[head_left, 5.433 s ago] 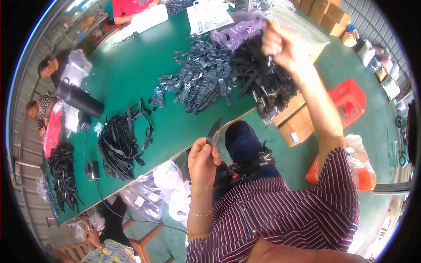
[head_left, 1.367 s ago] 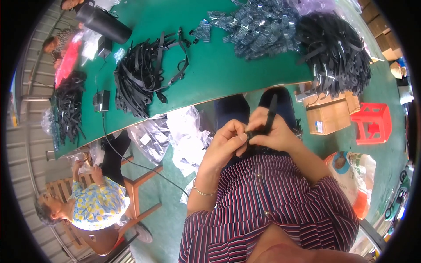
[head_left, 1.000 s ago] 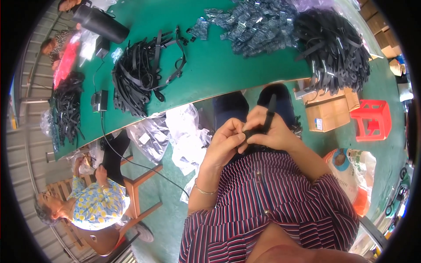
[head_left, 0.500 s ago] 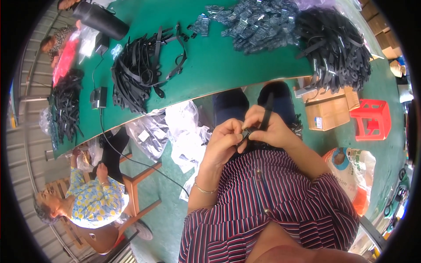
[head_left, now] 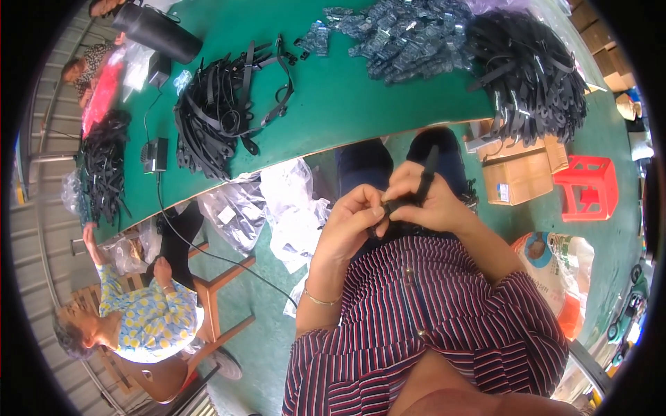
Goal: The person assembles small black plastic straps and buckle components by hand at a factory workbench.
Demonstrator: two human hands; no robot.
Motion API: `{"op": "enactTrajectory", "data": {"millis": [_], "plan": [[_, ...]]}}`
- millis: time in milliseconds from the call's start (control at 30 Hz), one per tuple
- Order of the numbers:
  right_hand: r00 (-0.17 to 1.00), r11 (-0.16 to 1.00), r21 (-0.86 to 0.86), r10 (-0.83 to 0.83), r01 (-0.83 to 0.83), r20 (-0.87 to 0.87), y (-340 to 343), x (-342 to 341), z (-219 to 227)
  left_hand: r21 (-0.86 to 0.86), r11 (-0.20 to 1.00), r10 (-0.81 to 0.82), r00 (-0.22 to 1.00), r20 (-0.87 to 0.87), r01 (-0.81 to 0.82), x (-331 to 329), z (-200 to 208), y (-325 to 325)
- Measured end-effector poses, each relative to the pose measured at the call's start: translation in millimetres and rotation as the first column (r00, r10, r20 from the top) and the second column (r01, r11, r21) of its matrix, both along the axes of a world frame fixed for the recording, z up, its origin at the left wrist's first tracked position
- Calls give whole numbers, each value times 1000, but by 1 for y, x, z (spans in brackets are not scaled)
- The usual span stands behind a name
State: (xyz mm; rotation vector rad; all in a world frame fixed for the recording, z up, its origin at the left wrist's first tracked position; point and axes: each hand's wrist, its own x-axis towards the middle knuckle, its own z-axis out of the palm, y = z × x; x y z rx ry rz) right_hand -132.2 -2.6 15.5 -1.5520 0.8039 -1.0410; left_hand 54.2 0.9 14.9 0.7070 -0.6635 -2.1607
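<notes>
Over my lap, both hands are closed on one black strap (head_left: 426,173). My left hand (head_left: 355,216) pinches it at a small dark part, too covered by fingers to make out fully. Beside it, my right hand (head_left: 424,201) grips the strap, whose free end sticks up past the fingers. On the green table in front lies a loose bunch of black straps (head_left: 220,111) to the left. A pile of small dark pieces in clear wrapping (head_left: 413,41) lies farther back. At the table's right end, a large heap of black straps (head_left: 531,83) hangs over the edge.
The green table (head_left: 333,111) bears a black bottle (head_left: 156,33) and a black adapter (head_left: 155,154), its cord hanging down at left. Plastic bags (head_left: 286,208) hang below the edge. Right are a cardboard box (head_left: 520,173) and red stool (head_left: 590,188). A co-worker (head_left: 149,315) sits left.
The strap's free end has shifted slightly right, and my fingers have moved a little on it. The co-worker at left has stretched an arm toward the table edge.
</notes>
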Motion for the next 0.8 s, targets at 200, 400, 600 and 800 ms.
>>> {"op": "enactTrajectory", "data": {"millis": [200,400,600,800], "plan": [[1000,1000,-12,12,-12,6,1,2,-7,16,1000,-10,998,-63,11,0,-7,4],[999,998,57,1,-4,53,1,2,-5,17,1000,-8,998,-63,9,-2,-6,2],[999,999,-19,-42,42,-25,2,2,-1,-17,1000,0,997,-79,-1,-3,-14,2],[998,995,98,-13,7,66,1,-1,-3,-13,1000,18,989,-150,-21,-5,-16,4]]}}
